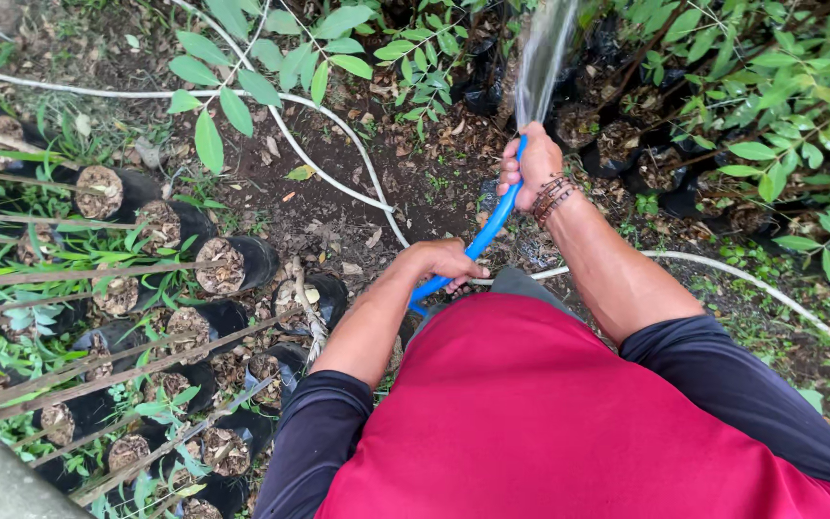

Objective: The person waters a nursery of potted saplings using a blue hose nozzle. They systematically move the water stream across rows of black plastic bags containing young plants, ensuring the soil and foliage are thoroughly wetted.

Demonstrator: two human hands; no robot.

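Far left: rows of black nursery bags (232,264) with seedlings, propped by thin stakes, on bare soil. A white hose (338,173) snaking across the ground (338,231) between the rows. Centre: left hand (446,259), grip closed around the lower run of the blue hose (487,231), just ahead of the red shirt. Further along and higher: right hand (530,165), beaded bands at the wrist, grip wrapped tight around the hose tip, apparently pinching the outlet. Water spray (545,53) fanning upward and away toward the dark potted plants (617,139) on the right. Recommended practice: steady lower hold against kinks, even pinch at the tip for a soft fan, spray kept on the soil in the bags rather than on foliage.
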